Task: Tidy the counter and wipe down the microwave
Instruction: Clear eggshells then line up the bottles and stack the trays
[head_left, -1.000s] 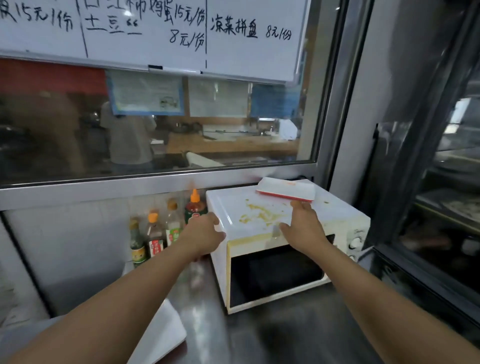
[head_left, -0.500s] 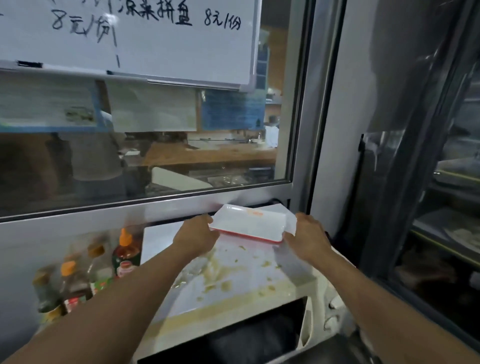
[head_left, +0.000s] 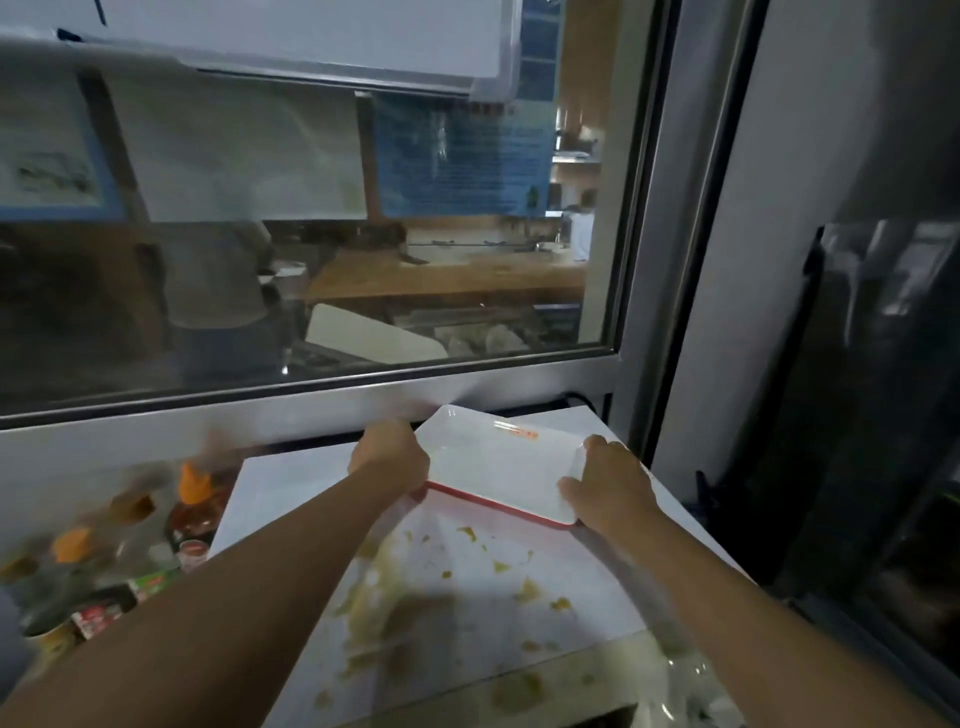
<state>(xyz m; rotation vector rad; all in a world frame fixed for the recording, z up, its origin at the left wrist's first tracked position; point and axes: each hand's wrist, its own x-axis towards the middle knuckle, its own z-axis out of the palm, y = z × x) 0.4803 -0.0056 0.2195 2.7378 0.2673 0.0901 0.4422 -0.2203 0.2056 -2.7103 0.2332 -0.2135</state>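
While left hand (head_left: 388, 457) and right hand (head_left: 610, 486) clamp the white tray's (head_left: 498, 467) ends | fingers curled on rim | tray over stained microwave top (head_left: 467, 597)

Between the hands, the tray (head_left: 501, 470) looks like smooth, glossy white plastic with a red rim. Under them the microwave top (head_left: 587, 587) is smooth white, smeared with yellowish residue. Beyond the hands, the window frame (head_left: 332, 405) is brushed metal.

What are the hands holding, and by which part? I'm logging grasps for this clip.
Both hands grip the white, red-edged tray on the microwave top: the left hand at its left end, the right hand at its right end.
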